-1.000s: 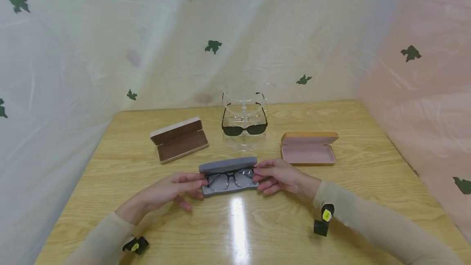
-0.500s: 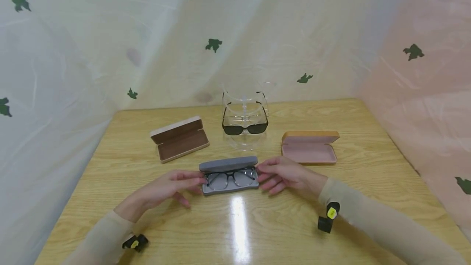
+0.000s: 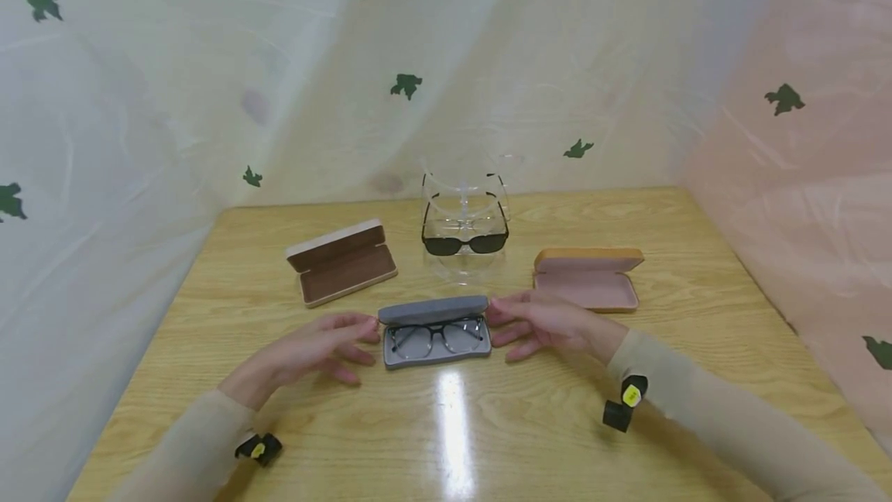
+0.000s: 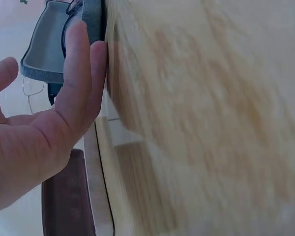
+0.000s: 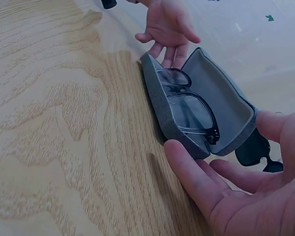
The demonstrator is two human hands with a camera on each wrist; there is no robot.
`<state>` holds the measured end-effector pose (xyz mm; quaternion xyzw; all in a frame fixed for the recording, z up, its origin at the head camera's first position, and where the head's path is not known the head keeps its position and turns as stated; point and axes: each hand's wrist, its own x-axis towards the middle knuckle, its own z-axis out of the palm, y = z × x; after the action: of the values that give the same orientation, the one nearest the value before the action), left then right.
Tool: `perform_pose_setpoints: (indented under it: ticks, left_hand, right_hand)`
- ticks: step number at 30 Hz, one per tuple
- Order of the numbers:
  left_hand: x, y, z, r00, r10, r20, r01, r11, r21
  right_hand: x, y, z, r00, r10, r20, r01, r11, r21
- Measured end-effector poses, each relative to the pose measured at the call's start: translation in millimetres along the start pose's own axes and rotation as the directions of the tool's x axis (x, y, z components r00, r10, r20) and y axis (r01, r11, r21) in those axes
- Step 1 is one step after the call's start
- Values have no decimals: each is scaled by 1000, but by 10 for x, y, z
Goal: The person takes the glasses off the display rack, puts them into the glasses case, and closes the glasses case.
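A grey glasses case (image 3: pixel 433 307) stands with its lid raised on the table, and a pair of black-rimmed eyeglasses (image 3: pixel 446 329) lies inside. My left hand (image 3: pixel 317 348) is by the case's left end, thumb near the lid and fingers loosely extended. At the right end is my right hand (image 3: pixel 550 324), its thumb at the lid's corner and its fingers spread beside the base. In the right wrist view, the right thumb (image 5: pixel 273 125) overlaps the lid's edge; whether it touches is hard to tell. Neither hand grips the case.
Behind the case, a clear display stand (image 3: pixel 463 273) bears dark sunglasses (image 3: pixel 465 244) and thin-framed glasses. A brown-lined case (image 3: pixel 344 266) stands open at left, and an orange case with pink lining (image 3: pixel 588 285) at right. A patterned curtain (image 3: pixel 313 99) backs the wooden table (image 3: pixel 362 440).
My left hand has drawn slightly left, its fingers coming away from the case's end. My right hand has shifted slightly right and up. The grey case and eyeglasses stay nearly in place.
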<state>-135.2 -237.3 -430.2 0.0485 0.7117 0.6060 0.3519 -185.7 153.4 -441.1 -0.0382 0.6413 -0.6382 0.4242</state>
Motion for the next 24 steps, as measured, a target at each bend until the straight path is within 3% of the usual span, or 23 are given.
perform_pose_setpoints:
  ticks: [8,24]
  left_hand:
    - [97,68,91,999,-45,-24,44,998,-45]
    - [136,78,50,998,-5,-55,3,999,-42]
  right_hand:
    - [-3,-50,31,1000,-3,26,4,1000,-8]
    - [93,-90,117,999,-6,-51,3,999,-43]
